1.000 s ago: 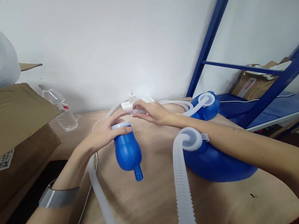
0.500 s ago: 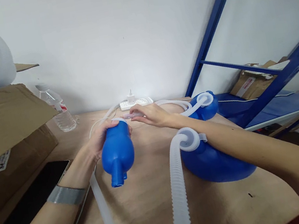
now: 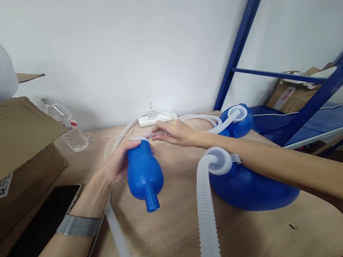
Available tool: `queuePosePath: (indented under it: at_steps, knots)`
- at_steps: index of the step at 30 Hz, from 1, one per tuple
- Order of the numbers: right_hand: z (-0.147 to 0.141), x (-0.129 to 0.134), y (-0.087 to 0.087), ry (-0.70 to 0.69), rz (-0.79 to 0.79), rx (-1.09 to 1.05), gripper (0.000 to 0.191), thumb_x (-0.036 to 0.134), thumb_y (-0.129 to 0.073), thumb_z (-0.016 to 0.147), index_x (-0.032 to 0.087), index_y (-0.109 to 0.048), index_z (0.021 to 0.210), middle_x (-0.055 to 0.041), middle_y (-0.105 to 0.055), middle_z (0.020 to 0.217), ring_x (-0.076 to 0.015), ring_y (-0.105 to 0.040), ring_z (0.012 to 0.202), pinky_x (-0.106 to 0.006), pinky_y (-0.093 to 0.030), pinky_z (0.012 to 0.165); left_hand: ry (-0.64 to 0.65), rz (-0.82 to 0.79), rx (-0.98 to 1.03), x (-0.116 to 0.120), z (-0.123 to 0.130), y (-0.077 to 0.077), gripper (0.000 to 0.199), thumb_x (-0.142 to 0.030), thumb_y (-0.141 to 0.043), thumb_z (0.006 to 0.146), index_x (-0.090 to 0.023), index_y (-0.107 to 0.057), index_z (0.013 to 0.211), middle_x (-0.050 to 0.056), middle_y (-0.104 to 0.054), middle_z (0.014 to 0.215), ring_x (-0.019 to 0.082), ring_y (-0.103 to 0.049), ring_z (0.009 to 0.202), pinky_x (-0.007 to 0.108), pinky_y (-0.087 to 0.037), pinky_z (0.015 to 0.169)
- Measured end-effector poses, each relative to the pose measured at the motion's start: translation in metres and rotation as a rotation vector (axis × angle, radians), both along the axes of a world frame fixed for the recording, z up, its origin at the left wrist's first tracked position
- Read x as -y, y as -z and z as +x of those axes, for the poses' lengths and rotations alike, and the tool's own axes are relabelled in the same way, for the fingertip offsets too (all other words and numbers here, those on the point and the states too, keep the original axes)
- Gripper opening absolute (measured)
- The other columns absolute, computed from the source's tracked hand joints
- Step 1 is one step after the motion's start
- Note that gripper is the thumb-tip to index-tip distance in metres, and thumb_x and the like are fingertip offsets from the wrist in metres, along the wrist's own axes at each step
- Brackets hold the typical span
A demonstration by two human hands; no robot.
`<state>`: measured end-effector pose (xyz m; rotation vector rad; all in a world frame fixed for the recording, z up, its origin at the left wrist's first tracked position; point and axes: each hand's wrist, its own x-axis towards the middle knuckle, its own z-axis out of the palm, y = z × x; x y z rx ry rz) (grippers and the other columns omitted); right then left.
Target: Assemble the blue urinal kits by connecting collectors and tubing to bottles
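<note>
My left hand [image 3: 119, 160] is wrapped round the upper end of a blue plastic bottle [image 3: 145, 173], whose narrow spout points down toward me. At the bottle's whitish top, my right hand [image 3: 172, 132] pinches a small translucent piece [image 3: 152, 135] between thumb and fingers; whether that piece touches the bottle I cannot tell. Under my right forearm lies a larger blue container [image 3: 255, 189] with a white cap [image 3: 219, 161] and a ribbed translucent hose [image 3: 205, 215] running toward me. Another blue container [image 3: 242, 125] with a white cap and hose stands farther back.
Along the wall sits a white power strip [image 3: 156, 118]. At left are an open cardboard box [image 3: 4, 140], a water bottle [image 3: 70, 128] and a black phone [image 3: 37, 232]. A pale tube [image 3: 122, 248] crosses the wooden table. A blue shelf frame [image 3: 246, 26] rises at right.
The blue bottle's lower end has swung to the right and its spout now points more straight down. Its top and the small translucent piece now appear closer together.
</note>
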<state>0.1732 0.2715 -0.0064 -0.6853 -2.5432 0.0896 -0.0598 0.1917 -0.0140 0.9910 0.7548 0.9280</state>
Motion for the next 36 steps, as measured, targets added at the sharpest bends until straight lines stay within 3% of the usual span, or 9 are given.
queuePosePath:
  at_steps: [5, 12, 15, 21, 30, 36]
  knots:
    - [0.000, 0.001, 0.000, -0.030, 0.062, -0.016, 0.025, 0.043, -0.056, 0.107, 0.021, -0.062, 0.118, -0.0109, -0.080, 0.112, -0.0260, -0.077, 0.098, -0.036, -0.057, 0.083, 0.059, 0.047, 0.042, 0.001, -0.002, 0.000, 0.046, -0.049, -0.067, 0.078, -0.019, -0.070, 0.113, 0.006, -0.069, 0.079, 0.020, -0.058, 0.066, 0.036, -0.054, 0.068]
    - [0.000, 0.004, -0.002, -0.082, 0.078, -0.002, 0.026, 0.044, -0.056, 0.107, 0.020, -0.064, 0.117, -0.0112, -0.080, 0.112, -0.0252, -0.078, 0.102, -0.036, -0.059, 0.087, 0.084, 0.079, 0.020, -0.001, -0.001, 0.004, 0.033, -0.050, -0.064, 0.076, -0.017, -0.069, 0.078, 0.011, -0.069, 0.072, 0.029, -0.066, 0.075, 0.041, -0.056, 0.069]
    - [0.001, 0.004, -0.002, -0.074, 0.057, 0.031, 0.025, 0.042, -0.058, 0.106, 0.020, -0.065, 0.116, -0.0108, -0.080, 0.111, -0.0251, -0.078, 0.101, -0.036, -0.059, 0.086, 0.036, 0.102, -0.011, 0.000, 0.001, 0.003, 0.033, -0.047, -0.065, 0.075, -0.017, -0.072, 0.085, 0.011, -0.072, 0.078, 0.027, -0.064, 0.072, 0.041, -0.056, 0.071]
    - [0.000, 0.002, -0.004, -0.115, 0.104, 0.061, 0.025, 0.042, -0.055, 0.108, 0.019, -0.065, 0.114, -0.0114, -0.080, 0.110, -0.0241, -0.077, 0.100, -0.035, -0.057, 0.085, 0.042, 0.091, -0.026, 0.001, 0.002, 0.003, 0.051, -0.047, -0.063, 0.074, -0.016, -0.074, 0.113, 0.009, -0.073, 0.081, 0.023, -0.059, 0.064, 0.036, -0.051, 0.063]
    - [0.004, 0.000, -0.001, -0.103, 0.115, 0.012, 0.031, 0.044, -0.056, 0.107, 0.020, -0.065, 0.125, -0.0107, -0.080, 0.113, -0.0239, -0.077, 0.101, -0.035, -0.058, 0.088, 0.026, 0.012, 0.027, 0.002, 0.000, -0.001, 0.033, -0.044, -0.072, 0.068, -0.017, -0.072, 0.086, 0.012, -0.074, 0.089, 0.022, -0.063, 0.074, 0.032, -0.054, 0.068]
    - [0.003, -0.002, -0.001, -0.065, 0.091, 0.047, 0.035, 0.044, -0.049, 0.110, 0.021, -0.065, 0.132, -0.0097, -0.079, 0.114, -0.0229, -0.075, 0.099, -0.034, -0.056, 0.087, -0.093, -0.022, 0.026, 0.002, 0.000, -0.007, 0.039, -0.042, -0.082, 0.065, -0.014, -0.075, 0.092, 0.011, -0.076, 0.090, 0.023, -0.067, 0.080, 0.032, -0.059, 0.072]
